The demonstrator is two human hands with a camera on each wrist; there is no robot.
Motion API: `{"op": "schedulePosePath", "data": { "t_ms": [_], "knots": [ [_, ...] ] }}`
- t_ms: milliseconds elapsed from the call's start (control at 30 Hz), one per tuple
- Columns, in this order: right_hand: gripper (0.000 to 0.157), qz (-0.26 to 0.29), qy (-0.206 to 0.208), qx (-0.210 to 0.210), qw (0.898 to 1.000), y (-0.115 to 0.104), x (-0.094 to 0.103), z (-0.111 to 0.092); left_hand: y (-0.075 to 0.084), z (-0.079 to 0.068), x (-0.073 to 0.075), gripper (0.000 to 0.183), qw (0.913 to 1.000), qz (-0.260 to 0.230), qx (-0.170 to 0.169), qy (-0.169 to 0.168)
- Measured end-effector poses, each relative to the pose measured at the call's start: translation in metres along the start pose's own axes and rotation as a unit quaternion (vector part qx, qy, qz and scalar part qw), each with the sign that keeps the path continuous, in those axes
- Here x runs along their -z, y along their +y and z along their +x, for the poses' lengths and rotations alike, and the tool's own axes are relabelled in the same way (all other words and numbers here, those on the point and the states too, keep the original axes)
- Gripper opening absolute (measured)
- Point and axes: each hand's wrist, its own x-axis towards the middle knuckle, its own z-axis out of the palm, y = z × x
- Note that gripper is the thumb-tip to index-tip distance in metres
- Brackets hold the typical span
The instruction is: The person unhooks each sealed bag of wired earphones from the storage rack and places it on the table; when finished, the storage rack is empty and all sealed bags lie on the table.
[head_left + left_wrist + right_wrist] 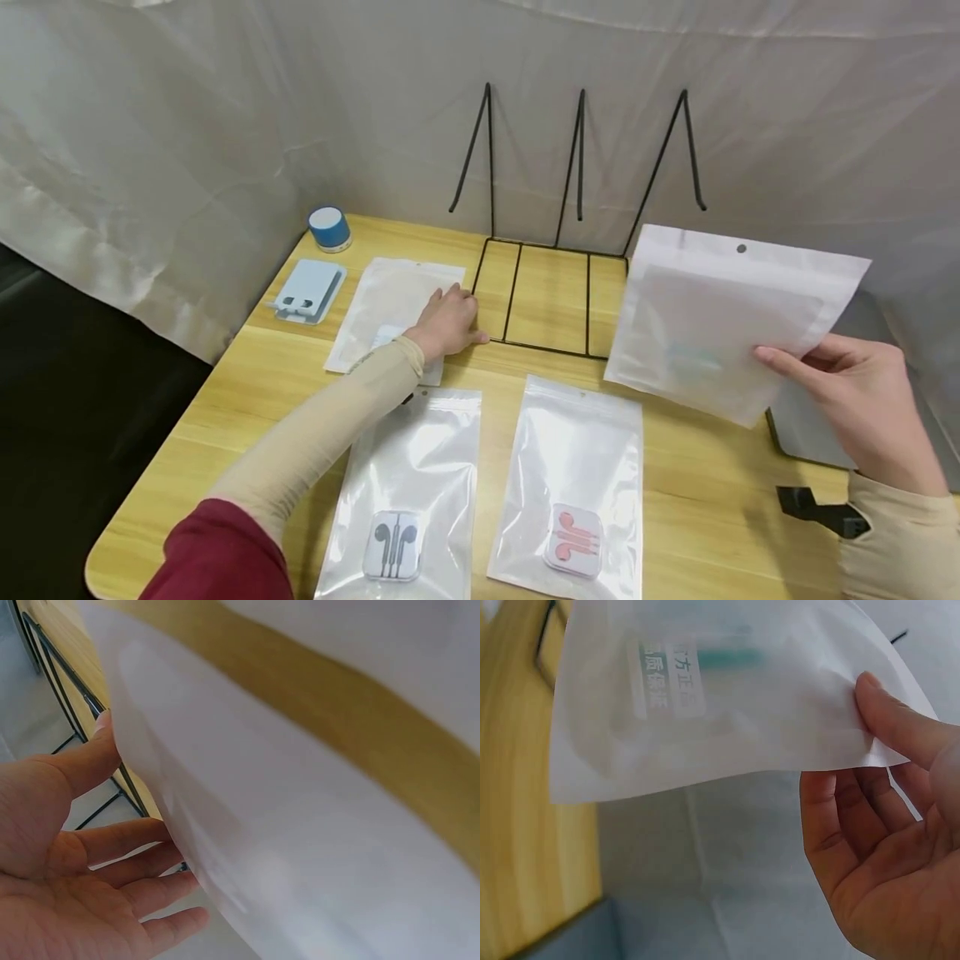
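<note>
My right hand [870, 392] pinches the right edge of a frosted white zip bag [675, 308], held up above the table. The thumb lies on one face in the right wrist view, where green-and-white print [667, 679] shows through; the contents are blurred. My left hand [448, 321] reaches to the front left corner of a black wire rack [551, 346], fingers extended in the left wrist view. Beside it lies another white zip bag [390, 287], partly under the forearm. Two zip bags in front hold grey earphones [392, 546] and pink earphones [574, 540].
The rack's three upright hooks [581, 158] stand before a pale cloth wall [375, 108]. At the back left are a blue round speaker [329, 229] and a light blue folding stand [309, 290]. A grey flat slab [810, 429] lies at right, partly behind my right hand.
</note>
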Motion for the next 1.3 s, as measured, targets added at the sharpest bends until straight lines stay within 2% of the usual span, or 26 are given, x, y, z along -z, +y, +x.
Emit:
{"op": "schedulePosePath", "data": {
  "t_ms": [133,267,433,533,633,800,967,1167,1300],
  "knots": [
    [0.032,-0.02,0.001,-0.037,0.999,0.023,0.012,-0.001,0.001,0.002,0.001,0.035,1.0,0.001,-0.005,0.001],
    [0.035,-0.027,0.003,-0.057,0.998,0.042,0.02,0.001,0.003,0.004,0.002,0.035,0.9999,0.003,-0.011,-0.001],
    [0.043,-0.037,0.0,-0.076,0.996,0.061,0.027,0.014,0.006,0.006,0.0,0.035,0.9998,0.001,-0.018,0.0],
    [0.042,-0.033,-0.02,-0.095,0.995,0.071,0.032,0.026,0.006,0.007,-0.001,0.035,0.9998,0.003,-0.02,0.006],
    [0.052,-0.046,-0.052,-0.117,0.991,0.08,0.033,0.039,0.005,0.007,0.001,0.036,0.9997,0.004,-0.022,0.011],
    [0.079,-0.108,-0.121,-0.145,0.976,0.089,0.02,0.063,-0.005,0.0,-0.001,0.036,0.9998,-0.002,-0.015,0.012],
    [0.084,-0.114,-0.18,-0.151,0.965,0.092,0.002,0.087,-0.017,-0.01,-0.006,0.039,0.9998,-0.009,-0.004,0.017],
    [0.075,-0.114,-0.201,-0.139,0.963,0.093,-0.009,0.104,-0.02,-0.012,-0.007,0.038,0.9994,-0.018,-0.007,0.027],
    [0.086,-0.138,-0.196,-0.137,0.961,0.093,-0.014,0.111,-0.019,-0.012,-0.006,0.039,0.9994,-0.024,-0.009,0.022]
  ]
}}
